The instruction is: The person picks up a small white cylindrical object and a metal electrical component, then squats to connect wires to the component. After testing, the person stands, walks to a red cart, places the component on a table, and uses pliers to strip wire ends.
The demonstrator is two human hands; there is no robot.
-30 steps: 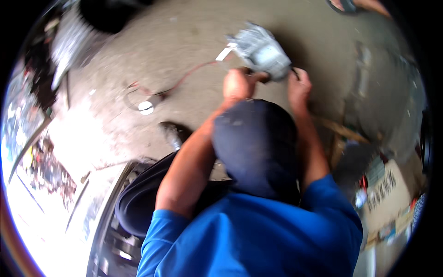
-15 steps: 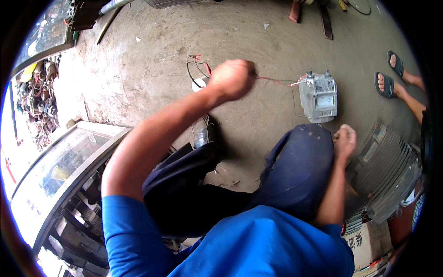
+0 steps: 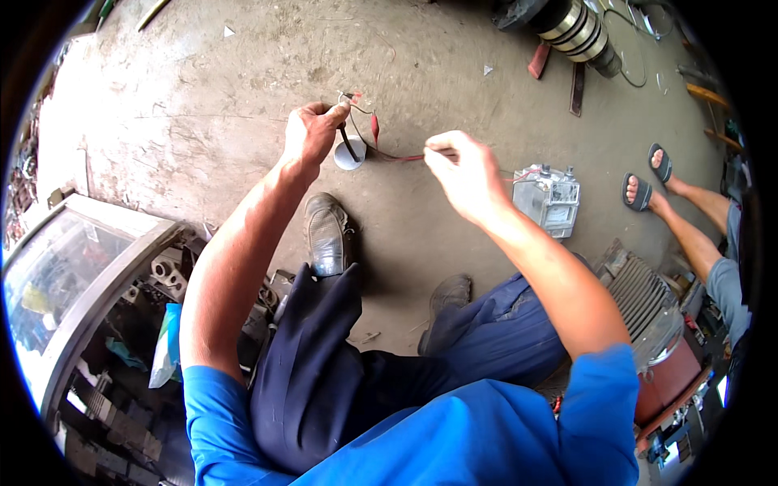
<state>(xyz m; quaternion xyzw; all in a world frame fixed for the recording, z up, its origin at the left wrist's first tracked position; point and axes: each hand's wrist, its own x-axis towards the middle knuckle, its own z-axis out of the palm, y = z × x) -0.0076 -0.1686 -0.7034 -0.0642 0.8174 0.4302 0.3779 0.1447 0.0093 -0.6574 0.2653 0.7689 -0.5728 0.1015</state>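
My left hand (image 3: 312, 134) pinches a thick black cable (image 3: 350, 139) between thumb and fingertips. The cable's lower end meets a small white round object (image 3: 348, 155) on the floor. A red clip (image 3: 375, 127) on a thin wire sits just right of the cable, and another small red clip (image 3: 355, 96) shows beyond the fingertips. My right hand (image 3: 470, 174) has its fingers closed at a thin red test wire (image 3: 405, 157). Past that hand the wire leads to a grey box-shaped meter (image 3: 547, 202) with a dial window and terminals on top.
A work shoe (image 3: 328, 235) is planted below the white object. At left stands a glass-topped cabinet (image 3: 121, 251). A ribbed metal housing (image 3: 636, 296) lies at lower right. Another person's sandalled feet (image 3: 638, 193) are beyond the meter. A ringed shaft (image 3: 575, 32) lies far off.
My left hand has moved left and taken the black cable. My right hand has come up from beside my knee to the red wire. The view has shifted.
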